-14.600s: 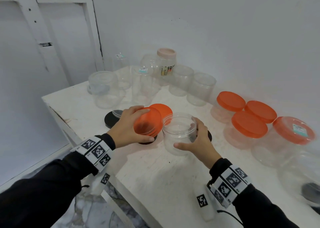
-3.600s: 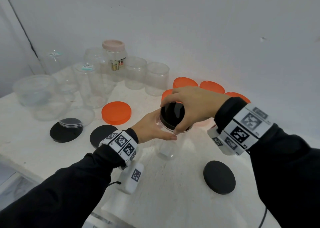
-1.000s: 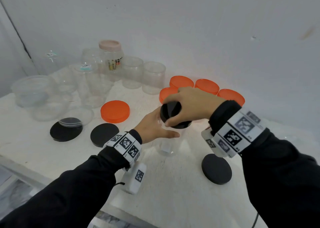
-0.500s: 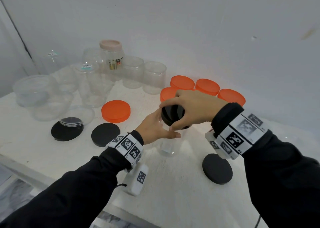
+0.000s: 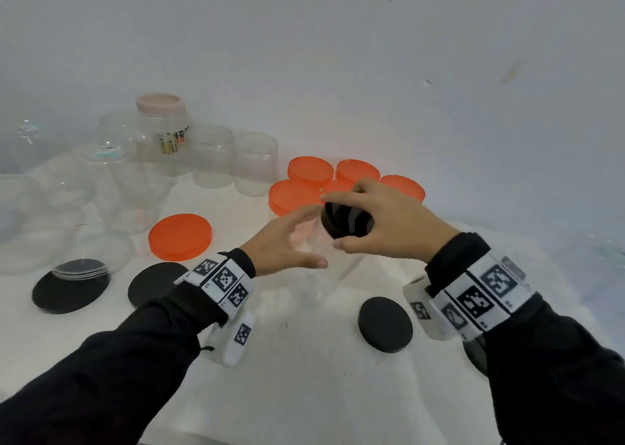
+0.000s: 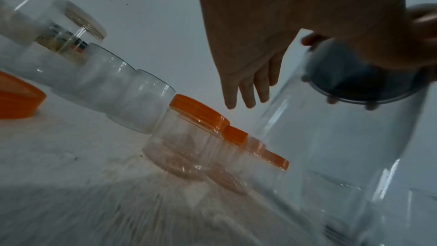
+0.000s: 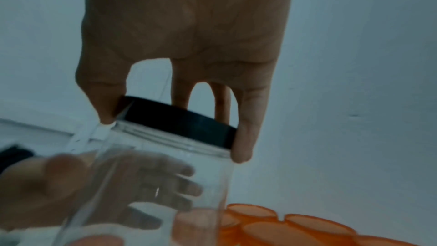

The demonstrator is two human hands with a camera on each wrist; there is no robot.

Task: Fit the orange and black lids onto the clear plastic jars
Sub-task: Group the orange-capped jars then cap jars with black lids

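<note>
While our right hand (image 5: 382, 221) curls its grip around the black lid (image 5: 348, 220) atop the clear jar (image 6: 331, 147) on the counter (image 5: 304, 360), our left hand (image 5: 284, 241) hovers beside the jar, fingers relaxed, released.

The place reads as a bare, improvised workroom or storage corner, not a fitted kitchen or shop. A rough white-painted table (image 5: 304, 394) stands against a plain white wall (image 5: 372, 55) that carries a few scuff marks. Beyond the left hand (image 5: 284, 241) a crowd of empty clear jars (image 5: 209, 157) is gathered against the wall, one with a pink lid (image 5: 160, 102). Loose black lids (image 5: 385, 324) and an orange lid (image 5: 180, 236) lie around the hands, like stock being sorted.
</note>
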